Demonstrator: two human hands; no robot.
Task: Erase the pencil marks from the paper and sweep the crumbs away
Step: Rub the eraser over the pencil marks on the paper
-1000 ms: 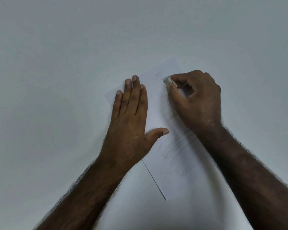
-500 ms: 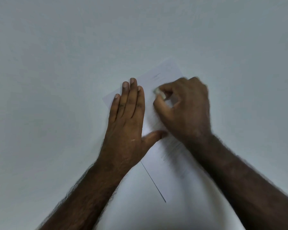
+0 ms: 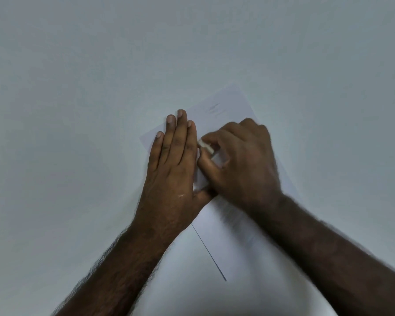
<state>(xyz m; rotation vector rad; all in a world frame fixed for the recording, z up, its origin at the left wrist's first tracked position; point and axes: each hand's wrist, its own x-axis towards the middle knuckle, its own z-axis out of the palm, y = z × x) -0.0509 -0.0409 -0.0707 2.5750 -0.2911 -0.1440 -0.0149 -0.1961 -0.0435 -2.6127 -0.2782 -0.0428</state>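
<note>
A white sheet of paper [image 3: 226, 103] lies tilted on the pale table, with faint pencil marks [image 3: 213, 108] near its far end and more grey strokes [image 3: 235, 222] lower down. My left hand [image 3: 171, 169] lies flat on the sheet's left part, fingers straight and together, pressing it down. My right hand [image 3: 240, 160] pinches a small white eraser [image 3: 204, 145] between thumb and fingers, its tip on the paper right beside my left index finger. The right hand is motion-blurred and hides the middle of the sheet.
The plain pale grey table [image 3: 78, 110] stretches all around the sheet. A thin dark line [image 3: 209, 252] runs along the paper's lower left edge. Both forearms come in from the bottom of the view.
My right hand has dragged the eraser from the sheet's far end down and to the left, until it is beside my left index finger. The left hand stays flat on the paper.
</note>
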